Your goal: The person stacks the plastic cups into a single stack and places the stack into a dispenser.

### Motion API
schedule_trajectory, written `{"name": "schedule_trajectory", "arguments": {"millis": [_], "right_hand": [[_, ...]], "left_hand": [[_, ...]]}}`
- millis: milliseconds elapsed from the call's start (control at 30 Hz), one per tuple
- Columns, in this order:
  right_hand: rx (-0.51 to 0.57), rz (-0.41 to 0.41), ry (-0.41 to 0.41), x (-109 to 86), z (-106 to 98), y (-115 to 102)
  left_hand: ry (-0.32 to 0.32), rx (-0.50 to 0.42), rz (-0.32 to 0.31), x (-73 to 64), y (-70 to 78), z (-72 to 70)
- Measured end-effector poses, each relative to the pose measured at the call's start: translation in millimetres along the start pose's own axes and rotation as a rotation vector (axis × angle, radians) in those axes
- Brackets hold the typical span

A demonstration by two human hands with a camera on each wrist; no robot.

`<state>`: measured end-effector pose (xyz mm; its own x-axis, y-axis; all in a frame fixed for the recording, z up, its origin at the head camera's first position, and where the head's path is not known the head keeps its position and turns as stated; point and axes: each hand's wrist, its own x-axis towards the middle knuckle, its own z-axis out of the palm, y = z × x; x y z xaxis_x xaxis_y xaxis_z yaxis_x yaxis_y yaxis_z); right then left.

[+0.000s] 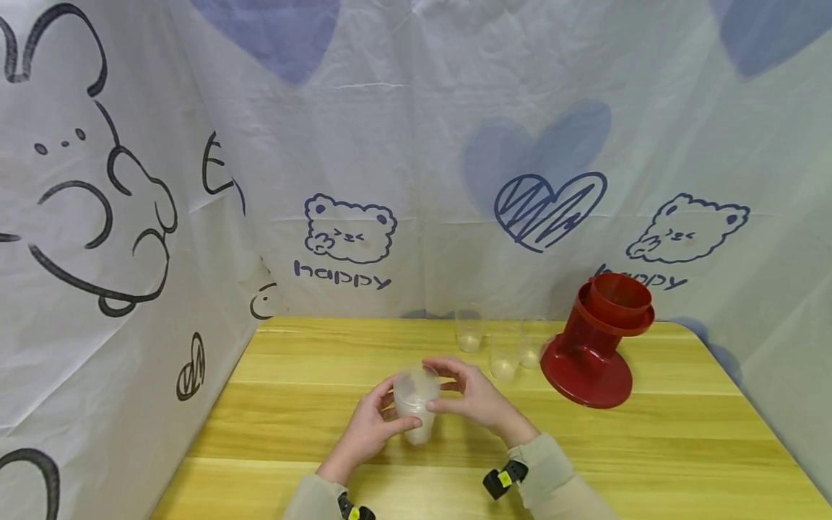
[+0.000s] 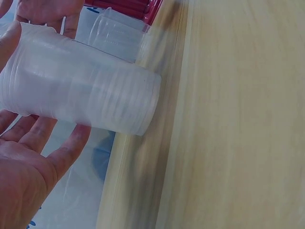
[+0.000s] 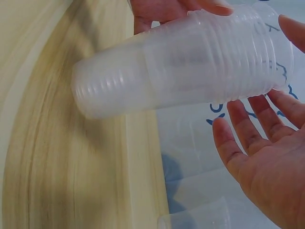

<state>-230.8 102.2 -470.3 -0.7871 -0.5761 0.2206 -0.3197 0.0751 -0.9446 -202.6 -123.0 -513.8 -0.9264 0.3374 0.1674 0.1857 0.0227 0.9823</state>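
A stack of clear plastic cups (image 1: pixel 416 408), nested in one another, is held between both hands above the wooden table. My left hand (image 1: pixel 373 425) grips it from the left, thumb across the near side and fingers behind. On the other side, my right hand (image 1: pixel 477 399) holds the stack near its upper rims between thumb and fingers. The close ridges of several rims show on the stack (image 3: pixel 228 52) in the right wrist view. In the left wrist view its base (image 2: pixel 147 105) is close over the table.
Three single clear cups stand behind my right hand: one at the back (image 1: pixel 469 339), one nearer (image 1: pixel 504 365) and one beside the red stand (image 1: pixel 531 354). That red plastic stand (image 1: pixel 588 379) has a round base and a tilted tube. Printed white cloth (image 1: pixel 422 144) hangs behind the table (image 1: pixel 676 433).
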Motion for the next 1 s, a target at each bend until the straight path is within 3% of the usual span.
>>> {"name": "schedule_trajectory", "arguments": {"millis": [1000], "right_hand": [[-0.248, 0.05, 0.034, -6.4, 2.8, 2.6]], "left_hand": [[0.0, 0.026, 0.008, 0.3, -1.3, 0.2]]}}
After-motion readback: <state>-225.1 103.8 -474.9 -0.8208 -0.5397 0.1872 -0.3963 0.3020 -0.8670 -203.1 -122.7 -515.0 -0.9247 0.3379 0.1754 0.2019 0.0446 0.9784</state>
